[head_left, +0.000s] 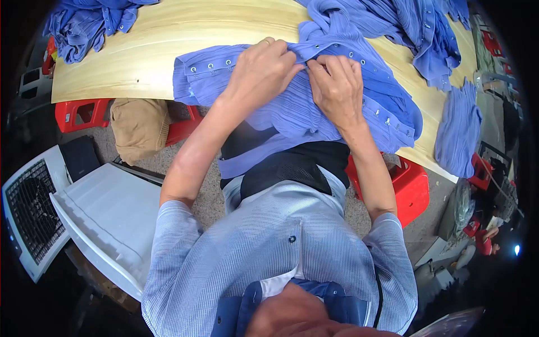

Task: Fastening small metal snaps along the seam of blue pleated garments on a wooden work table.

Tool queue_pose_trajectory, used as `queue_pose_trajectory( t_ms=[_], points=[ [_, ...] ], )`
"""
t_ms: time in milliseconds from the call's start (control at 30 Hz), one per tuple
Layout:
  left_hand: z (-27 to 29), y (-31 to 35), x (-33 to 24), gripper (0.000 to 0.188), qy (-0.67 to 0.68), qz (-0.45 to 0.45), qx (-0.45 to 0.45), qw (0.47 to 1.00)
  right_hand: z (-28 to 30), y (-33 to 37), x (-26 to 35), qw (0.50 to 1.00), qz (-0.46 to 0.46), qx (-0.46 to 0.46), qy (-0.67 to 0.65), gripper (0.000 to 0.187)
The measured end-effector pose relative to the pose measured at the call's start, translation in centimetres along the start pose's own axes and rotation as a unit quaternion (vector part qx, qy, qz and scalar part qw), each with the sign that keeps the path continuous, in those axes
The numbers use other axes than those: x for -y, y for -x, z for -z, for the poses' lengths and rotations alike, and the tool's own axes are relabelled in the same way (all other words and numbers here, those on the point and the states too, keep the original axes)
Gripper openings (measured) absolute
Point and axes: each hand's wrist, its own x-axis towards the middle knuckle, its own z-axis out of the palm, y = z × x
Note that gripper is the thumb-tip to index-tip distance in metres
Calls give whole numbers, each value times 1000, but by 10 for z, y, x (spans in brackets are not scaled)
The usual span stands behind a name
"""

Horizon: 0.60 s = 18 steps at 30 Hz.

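My L hand (261, 73) pinches the snap-studded upper edge of a blue-violet ribbed garment (297, 109), fingers bent & thumb pointing R; my R hand (338, 92) grips the same edge just beside it, thumb & fingers bunched on the cloth. Can't tell exactly how the fingertips meet, b/c the knuckles hide some of that. The garment lies along the near edge of the pale wood table (129, 70), w/ its lower part hanging over the edge toward my lap. Metal rings (211, 66) run along the band L of my hands, & more sit on the R part. Far L on the tabletop there's a heap of similar blue cloth (84, 31); a bigger pile (407, 33) sits upper R, & a ribbed piece (458, 132) drapes over the R edge. Under the table, L side: red stool (84, 114) & tan cloth (139, 129) next to it. Another red stool (409, 191) is below the R part. Lower L, nr my elbow: a light grey plastic panel (109, 216), plus a white-framed unit w/ dark grille (35, 208).
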Motion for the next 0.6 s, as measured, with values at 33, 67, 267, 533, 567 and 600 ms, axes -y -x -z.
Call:
queue_pose_trajectory(
  t_ms=[33, 67, 267, 533, 567, 600],
  points=[
    [-1, -3, -2, 18, 8, 6, -12, 1000, -1, 0, -2, 1000, 9, -10, 2, 21],
    [-2, -4, -2, 19, 16, 12, -23, 1000, -2, 1, -3, 1000, 18, -21, 3, 21],
    [-14, 4, -2, 14, 0, 37, -77, 996, -3, -6, -6, 999, 34, -8, -7, 22],
    [-21, 0, -14, 19, -25, 62, -97, 993, 1, -5, -13, 998, 50, 3, -25, 22],
    [-22, -1, -15, 19, -26, 72, -101, 992, 1, -4, -12, 999, 42, 3, -18, 23],
    [-22, -2, -16, 19, -25, 72, -99, 992, 0, -5, -10, 999, 40, 4, -17, 23]
  ],
)
